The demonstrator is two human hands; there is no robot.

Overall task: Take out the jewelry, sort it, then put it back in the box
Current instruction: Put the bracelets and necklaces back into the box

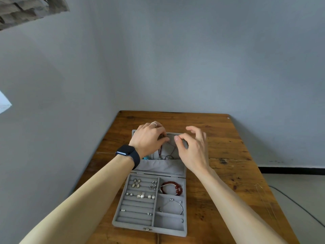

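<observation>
Over the box's open lid (pixel 182 170), your two hands met above a worn wooden table (pixel 219 138). Your left hand (pixel 149 136), wearing a ring (pixel 153 123) and a dark watch (pixel 127 152), had its fingers curled down onto the top of a dark red beaded strand (pixel 160 151) and pinched it against the thumb; the fingertips were hidden behind the knuckles. Your right hand (pixel 191 148) pressed thumb and forefinger tips together with the other fingers spread and raised; whether a fine chain lay in that pinch could not be told.

The hands covered much of the lid. Between the wrists, thin tangled chains (pixel 166 157) ran down into a soft grey pocket (pixel 165 167). A turquoise piece (pixel 146 157) peeked out by the left wrist, too covered to name.

The box (pixel 115 223), lined in grey velvet, lay flat nearer you. Its padded rolls on the left held drop earrings (pixel 137 184), pearl studs (pixel 151 196) and silver bits too small to make out. The right compartments held a red bead bracelet (pixel 171 188), a silver bangle (pixel 173 206) and, nearest, one tiny stud (pixel 182 221).
</observation>
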